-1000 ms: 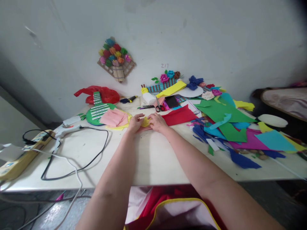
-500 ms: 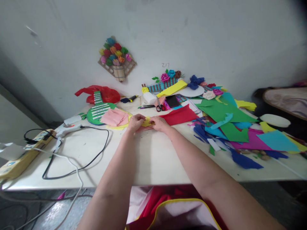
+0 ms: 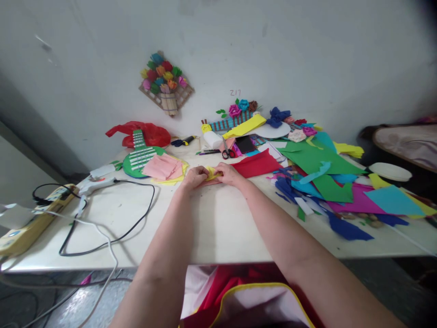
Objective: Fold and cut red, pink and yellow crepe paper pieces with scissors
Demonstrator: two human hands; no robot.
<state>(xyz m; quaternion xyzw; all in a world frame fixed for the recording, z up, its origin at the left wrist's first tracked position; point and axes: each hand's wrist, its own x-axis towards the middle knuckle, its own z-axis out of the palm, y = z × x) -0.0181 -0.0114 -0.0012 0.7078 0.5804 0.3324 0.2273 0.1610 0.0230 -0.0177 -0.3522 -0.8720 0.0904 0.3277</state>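
Observation:
Between my two hands, low over the table, is a small piece of yellow crepe paper [image 3: 211, 172]. My left hand [image 3: 196, 176] pinches its left side and my right hand [image 3: 228, 174] pinches its right side, with the fingertips close together. A strip of pink paper [image 3: 212, 182] lies under the fingers, partly hidden. Left of my left hand, pink crepe paper pieces [image 3: 163, 166] rest over yellow paper [image 3: 185, 167]. A red crepe paper strip [image 3: 256, 163] stretches out behind my right hand.
Scissors [image 3: 228, 150] lie behind my hands. A green guitar-shaped craft [image 3: 134, 161], a glue gun [image 3: 99, 184] with a looped cord and a power strip [image 3: 37, 218] occupy the left. Coloured paper [image 3: 317, 159] is heaped at right, near a white bowl [image 3: 391, 171].
Both hands stay at the same spot with the yellow paper between them. The left hand has drawn back slightly from the yellow sheet at left, and the fingers have shifted a little.

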